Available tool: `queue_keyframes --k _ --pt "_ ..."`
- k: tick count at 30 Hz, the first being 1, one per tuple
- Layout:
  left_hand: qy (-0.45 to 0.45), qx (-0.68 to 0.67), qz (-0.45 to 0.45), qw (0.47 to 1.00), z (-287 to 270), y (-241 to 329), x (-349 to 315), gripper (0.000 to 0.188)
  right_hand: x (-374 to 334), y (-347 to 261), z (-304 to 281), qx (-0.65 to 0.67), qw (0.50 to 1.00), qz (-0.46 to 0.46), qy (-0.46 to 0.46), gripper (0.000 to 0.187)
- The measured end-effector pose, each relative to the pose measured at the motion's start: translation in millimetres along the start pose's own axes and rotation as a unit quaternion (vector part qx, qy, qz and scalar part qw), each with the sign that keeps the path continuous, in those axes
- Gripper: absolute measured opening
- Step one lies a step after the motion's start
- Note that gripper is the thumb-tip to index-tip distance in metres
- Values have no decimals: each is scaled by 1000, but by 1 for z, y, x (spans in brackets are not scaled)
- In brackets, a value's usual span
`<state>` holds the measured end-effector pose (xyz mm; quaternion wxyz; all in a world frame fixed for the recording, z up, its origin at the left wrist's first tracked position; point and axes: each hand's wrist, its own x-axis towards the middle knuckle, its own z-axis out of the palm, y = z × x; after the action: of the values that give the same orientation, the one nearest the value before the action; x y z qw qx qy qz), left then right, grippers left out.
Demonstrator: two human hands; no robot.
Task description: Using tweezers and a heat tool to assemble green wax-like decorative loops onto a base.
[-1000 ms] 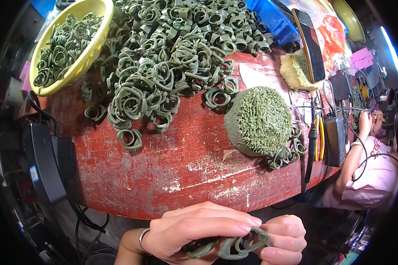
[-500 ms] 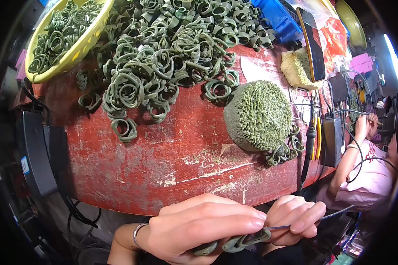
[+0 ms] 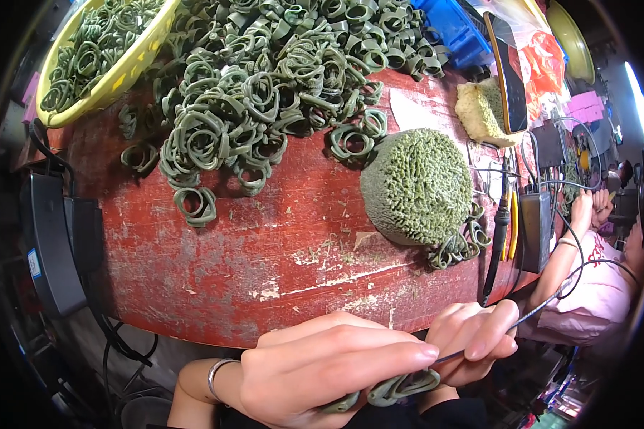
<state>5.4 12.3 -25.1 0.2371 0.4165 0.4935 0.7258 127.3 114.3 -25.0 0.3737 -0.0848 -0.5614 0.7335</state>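
Observation:
My left hand (image 3: 336,365), with a silvery bangle at its wrist, is closed around a few green rings (image 3: 404,386) below the table's near edge. Its fingers hide part of them. My right hand (image 3: 472,336) pinches a thin dark cord-like piece (image 3: 529,314). One end of it reaches the rings beside my left fingertips; the other curves up to the right. Whether it is a cord or a slim tool I cannot tell. Beyond my hands, a round green block (image 3: 422,189) with a rough, porous top stands on the red table (image 3: 215,286).
A large heap of green rings (image 3: 222,121) covers the far table. A yellow basket (image 3: 114,75) holds more. At right are a phone (image 3: 506,79) against a pale sponge-like block (image 3: 479,111), a black-handled pen tool (image 3: 499,229), cables and a co-worker's arm (image 3: 562,257).
The thin dark piece now bends upward to the right, where before it ran straighter and lower. My right hand has shifted slightly up and left. My left hand keeps its hold on the rings.

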Motion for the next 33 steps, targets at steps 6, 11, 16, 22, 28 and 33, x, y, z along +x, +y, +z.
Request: queue_keyframes --k 6,11,16,22,28,33 --pt "-7 5 -3 1000 2 -2 2 31 3 -7 -8 14 1000 20 -9 31" --pt "-46 37 -59 997 -3 14 12 34 9 0 -6 -66 993 -57 -76 26" --pt "-41 55 -61 996 -3 22 18 34 7 -2 -5 -62 995 -47 -56 26" --pt "-65 70 -50 994 -4 24 22 35 4 -11 -13 53 995 54 -66 25" --pt "-84 65 -66 992 -6 24 25 38 4 -4 -3 -55 998 4 -15 26" --pt "-93 94 -58 990 -11 20 18 38 5 0 8 -145 988 -52 24 32"
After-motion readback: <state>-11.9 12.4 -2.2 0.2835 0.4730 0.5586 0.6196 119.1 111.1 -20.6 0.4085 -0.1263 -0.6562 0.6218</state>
